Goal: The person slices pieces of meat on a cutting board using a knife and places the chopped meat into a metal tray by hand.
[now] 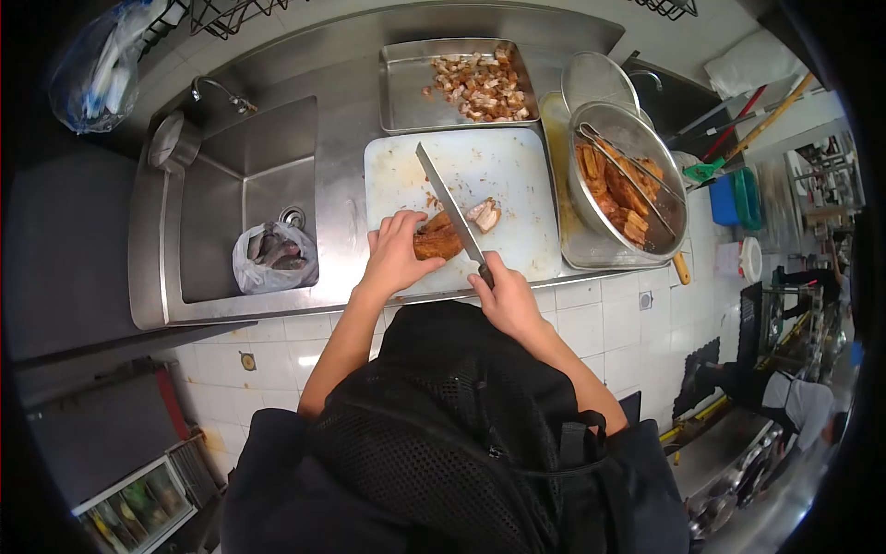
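Steel bench [341,198] above tiled floor [581,323]; sink [212,212] left, bowl [672,226] right; left hand [397,254] grips meat [438,243], right hand [508,295] knife [447,202].

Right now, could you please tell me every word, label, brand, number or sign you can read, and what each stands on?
None: no text can be read here.
The knife, white cutting board and metal tray show no legible lettering.
Blue patches at the hanging plastic bag are too blurred to tell whether they are print.
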The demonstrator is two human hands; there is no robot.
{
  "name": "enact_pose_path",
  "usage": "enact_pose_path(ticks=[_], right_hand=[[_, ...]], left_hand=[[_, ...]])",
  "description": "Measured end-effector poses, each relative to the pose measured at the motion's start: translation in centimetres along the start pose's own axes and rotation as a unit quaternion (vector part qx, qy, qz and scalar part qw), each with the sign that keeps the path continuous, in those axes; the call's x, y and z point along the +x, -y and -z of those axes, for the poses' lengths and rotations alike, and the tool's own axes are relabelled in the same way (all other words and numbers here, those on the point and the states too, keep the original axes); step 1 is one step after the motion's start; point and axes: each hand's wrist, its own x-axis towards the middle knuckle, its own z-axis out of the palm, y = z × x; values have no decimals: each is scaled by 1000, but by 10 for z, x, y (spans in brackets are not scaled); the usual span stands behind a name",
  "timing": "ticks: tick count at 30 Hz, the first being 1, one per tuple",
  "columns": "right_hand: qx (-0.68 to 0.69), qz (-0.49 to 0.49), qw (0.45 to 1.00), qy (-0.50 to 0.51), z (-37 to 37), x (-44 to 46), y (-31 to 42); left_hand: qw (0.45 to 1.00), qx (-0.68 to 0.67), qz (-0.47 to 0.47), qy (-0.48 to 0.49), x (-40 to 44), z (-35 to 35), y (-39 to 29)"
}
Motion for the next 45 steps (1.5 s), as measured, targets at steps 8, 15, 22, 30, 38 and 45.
enact_pose_path(ticks=[8, 15, 22, 30, 38, 45], right_hand=[[-46, 29, 999, -6, -21, 5, -26], [-43, -22, 998, 42, -9, -55, -66], [-20, -30, 996, 86, 9, -8, -40], [10, -23, 999, 46, -10, -30, -63], [29, -14, 998, 55, -17, 37, -45], [64, -56, 988, 126, 24, -54, -75]], left_hand=[[999, -1, -39, 26, 17, -11, 5], [999, -10, -30, 11, 16, -16, 8], [998, -15, -47, 45, 24, -18, 13], [998, -42, -40, 22, 24, -26, 17], [999, -39, -25, 28, 24, -27, 20], [998, -43, -9, 46, 28, -26, 22]])
